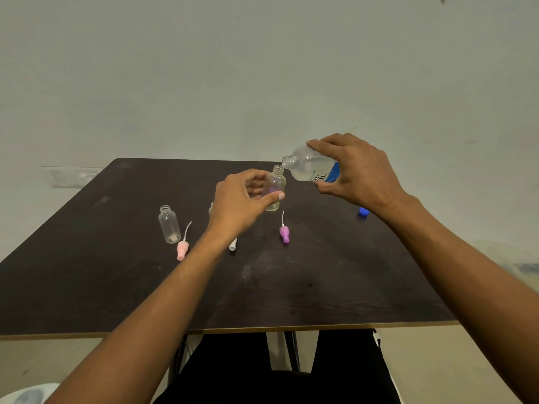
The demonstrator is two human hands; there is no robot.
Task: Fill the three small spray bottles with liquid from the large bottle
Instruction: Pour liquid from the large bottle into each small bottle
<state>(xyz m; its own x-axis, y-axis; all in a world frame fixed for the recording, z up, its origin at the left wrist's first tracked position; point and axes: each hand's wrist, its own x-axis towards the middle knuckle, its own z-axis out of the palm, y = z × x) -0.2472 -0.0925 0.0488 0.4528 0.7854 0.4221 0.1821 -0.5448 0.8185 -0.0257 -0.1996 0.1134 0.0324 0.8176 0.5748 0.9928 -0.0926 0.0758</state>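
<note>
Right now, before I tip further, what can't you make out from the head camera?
Middle small bottle: head view, nearly all behind the left hand; fill level hidden.
White spray cap: mostly under the left wrist.
Blue cap: partly behind the right wrist.
Held small bottle: level, and any stream from the large bottle, too faint to tell.
</note>
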